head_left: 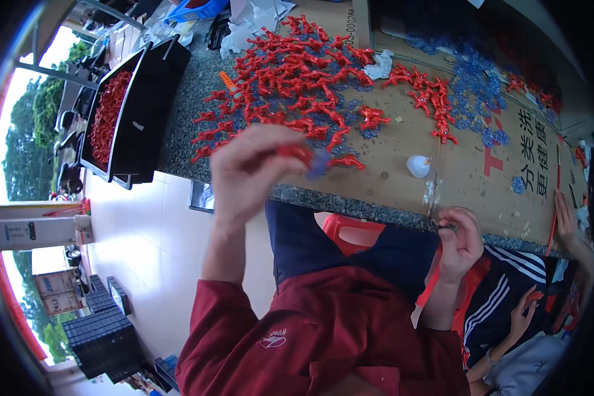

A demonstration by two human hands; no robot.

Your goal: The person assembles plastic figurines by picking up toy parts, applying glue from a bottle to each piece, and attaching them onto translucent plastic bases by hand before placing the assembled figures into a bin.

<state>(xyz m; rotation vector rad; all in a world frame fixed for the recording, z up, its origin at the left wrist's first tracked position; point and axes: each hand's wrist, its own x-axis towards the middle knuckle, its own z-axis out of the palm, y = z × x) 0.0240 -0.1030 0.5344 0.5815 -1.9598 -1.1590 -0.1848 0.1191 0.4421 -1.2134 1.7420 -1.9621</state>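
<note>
My left hand (pixel 254 165) is raised over the near edge of the table, its fingers closed around a small red plastic figure (pixel 296 156). A translucent blue piece (pixel 319 163) shows at the figure's end, slightly blurred. By the table's front edge, my right hand (pixel 462 243) is curled, thumb and fingertips drawn together; a small dark bit shows at the fingertips, too small to name. Beyond my left hand spread many red figures (pixel 290 72), lying among clear blue pieces. A small white rounded object with a pointed tip (pixel 418 166) sits on the cardboard between my hands.
Flattened cardboard (pixel 393 148) covers much of the speckled stone tabletop (pixel 181 125). Left of it stands a black bin (pixel 135 112) filled with red pieces. An orange-handled tool (pixel 228 83) lies beside the figures. Loose blue pieces (pixel 475 86) lie farther right. A co-worker's hand (pixel 564 214) rests at the right edge.
</note>
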